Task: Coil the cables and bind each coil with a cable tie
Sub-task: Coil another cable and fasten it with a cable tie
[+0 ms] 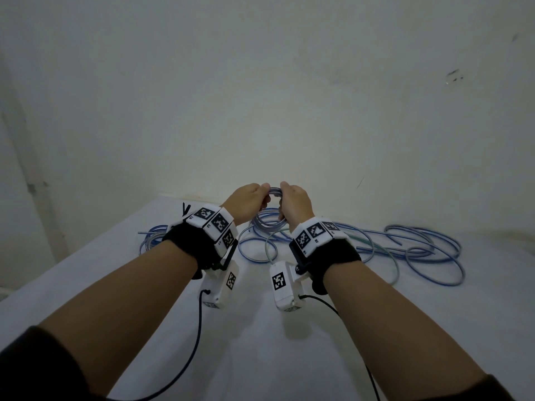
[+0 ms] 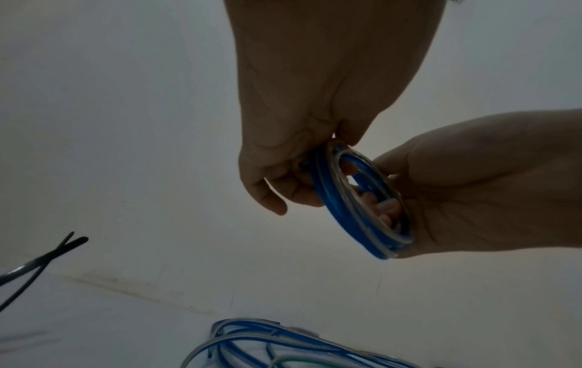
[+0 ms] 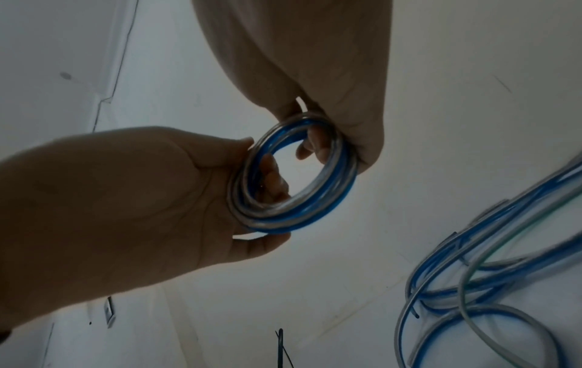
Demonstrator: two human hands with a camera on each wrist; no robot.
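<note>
Both hands hold one small coil [image 1: 273, 193] of blue and clear cable up above the white table [image 1: 254, 342]. My left hand [image 1: 249, 198] grips the coil's left side, fingers through the ring and thumb outside; in the left wrist view the left hand [image 2: 293, 159] curls round the coil [image 2: 350, 224]. My right hand [image 1: 293, 201] grips the opposite side, and in the right wrist view the right hand [image 3: 340, 117] wraps the coil [image 3: 283, 221] at its top. Black cable ties [image 1: 185, 210] lie on the table left of my left wrist.
A tangle of loose blue, clear and greenish cables [image 1: 405, 250] spreads over the table under and to the right of my hands, cables [image 3: 488, 274] close below the right wrist. A white wall [image 1: 260, 96] stands just behind the table's far edge.
</note>
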